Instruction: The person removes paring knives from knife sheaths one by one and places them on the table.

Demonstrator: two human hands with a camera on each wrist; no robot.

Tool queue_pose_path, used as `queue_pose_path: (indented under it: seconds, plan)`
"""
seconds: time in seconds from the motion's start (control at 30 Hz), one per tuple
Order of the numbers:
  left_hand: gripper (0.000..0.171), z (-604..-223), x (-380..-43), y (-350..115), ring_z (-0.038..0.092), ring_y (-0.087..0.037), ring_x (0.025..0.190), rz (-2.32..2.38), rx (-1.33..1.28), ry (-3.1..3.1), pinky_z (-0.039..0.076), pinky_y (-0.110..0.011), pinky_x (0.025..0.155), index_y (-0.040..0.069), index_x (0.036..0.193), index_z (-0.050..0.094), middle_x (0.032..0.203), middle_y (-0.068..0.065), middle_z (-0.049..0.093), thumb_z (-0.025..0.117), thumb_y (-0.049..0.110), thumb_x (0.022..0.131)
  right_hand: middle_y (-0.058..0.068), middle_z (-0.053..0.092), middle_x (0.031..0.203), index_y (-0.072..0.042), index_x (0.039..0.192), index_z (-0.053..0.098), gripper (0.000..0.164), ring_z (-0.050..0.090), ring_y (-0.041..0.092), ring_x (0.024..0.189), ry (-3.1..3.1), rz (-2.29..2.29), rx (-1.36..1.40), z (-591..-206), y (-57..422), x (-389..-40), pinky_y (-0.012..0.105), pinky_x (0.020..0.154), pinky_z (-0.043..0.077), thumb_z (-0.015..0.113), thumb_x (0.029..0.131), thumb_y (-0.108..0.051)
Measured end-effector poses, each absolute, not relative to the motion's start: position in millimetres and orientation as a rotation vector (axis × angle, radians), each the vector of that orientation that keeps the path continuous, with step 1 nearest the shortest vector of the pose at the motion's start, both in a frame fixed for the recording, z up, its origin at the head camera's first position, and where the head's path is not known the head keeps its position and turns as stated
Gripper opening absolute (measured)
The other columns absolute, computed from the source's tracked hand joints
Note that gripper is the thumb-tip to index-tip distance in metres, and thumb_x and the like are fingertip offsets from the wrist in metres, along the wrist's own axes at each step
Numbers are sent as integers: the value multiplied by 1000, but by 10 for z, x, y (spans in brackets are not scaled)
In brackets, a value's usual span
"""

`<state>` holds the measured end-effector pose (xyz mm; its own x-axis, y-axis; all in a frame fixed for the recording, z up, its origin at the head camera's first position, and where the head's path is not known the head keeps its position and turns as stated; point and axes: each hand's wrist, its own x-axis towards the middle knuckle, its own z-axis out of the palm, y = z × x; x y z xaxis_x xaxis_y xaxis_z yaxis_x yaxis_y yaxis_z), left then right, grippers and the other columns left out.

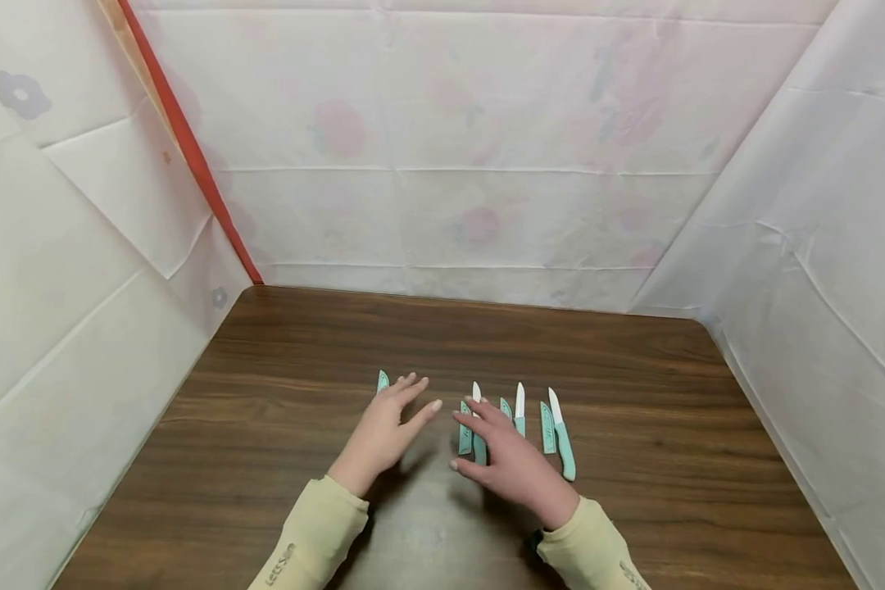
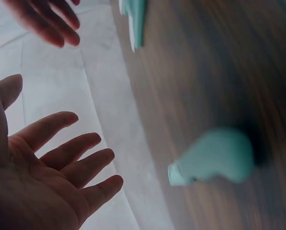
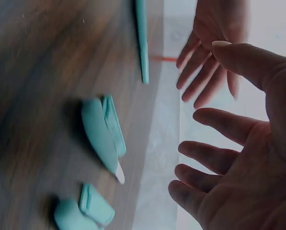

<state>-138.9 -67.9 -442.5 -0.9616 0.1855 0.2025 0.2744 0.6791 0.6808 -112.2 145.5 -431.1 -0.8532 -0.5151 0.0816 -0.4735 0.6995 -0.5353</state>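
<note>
My left hand [image 1: 387,426] hovers over the table with its fingers spread, holding nothing. Under it lies a teal knife sheath [image 1: 383,380], mostly hidden by the hand; the left wrist view has a blurred teal handle [image 2: 217,155] near that hand. My right hand [image 1: 512,459], also spread and holding nothing, is above a paring knife [image 1: 479,449] and its sheath [image 1: 465,438], covering part of both. Just beyond the fingers are a second paring knife [image 1: 519,403], its handle partly covered, and a sheath [image 1: 505,405]. A third paring knife [image 1: 565,447] lies uncovered beside its sheath [image 1: 547,428]. All three blades are white and point away.
The dark wooden table [image 1: 302,344] meets a pale printed cloth [image 1: 442,221] at the back. More cloth hangs along the left side and the right side [image 1: 819,287]. A red strip [image 1: 192,156] runs down the back left corner.
</note>
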Motion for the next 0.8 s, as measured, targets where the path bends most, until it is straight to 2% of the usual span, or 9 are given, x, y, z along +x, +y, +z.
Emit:
queue_pose_path:
  seconds: [0.17, 0.4, 0.57, 0.8]
  plan:
    - [58, -4489, -1372, -774, 25, -17, 128, -952, -442, -2804, 13, -44, 105, 17, 129, 48, 136, -2, 38, 41, 55, 87, 4, 22, 143, -18, 136, 36, 69, 16, 25, 131, 2820, -822, -907, -4347, 1332, -1061, 44, 94, 34, 59, 79, -48]
    - [57, -4543, -1374, -927, 24, -22, 129, -808, -495, -2840, 11, -47, 104, 15, 132, 44, 137, -6, 35, 40, 52, 89, 6, 23, 143, -16, 139, 31, 77, 19, 27, 130, 2907, -719, -988, -4444, 1184, -1042, 45, 97, 31, 62, 77, -49]
    - [59, -4591, -1405, -1073, 24, -25, 129, -743, -498, -2875, 10, -50, 103, 16, 134, 41, 137, -8, 35, 34, 54, 89, 8, 24, 143, -14, 139, 30, 80, 20, 27, 130, 2947, -566, -1081, -4521, 1104, -1030, 42, 98, 30, 60, 76, -53]
    - [47, -4658, -1515, -1284, 25, -31, 128, -717, -522, -2888, 10, -53, 102, 15, 134, 40, 137, -11, 35, 41, 38, 93, 8, 21, 144, -15, 140, 28, 80, 17, 26, 131, 2924, -449, -1151, -4568, 1032, -1020, 42, 100, 27, 58, 77, -54]
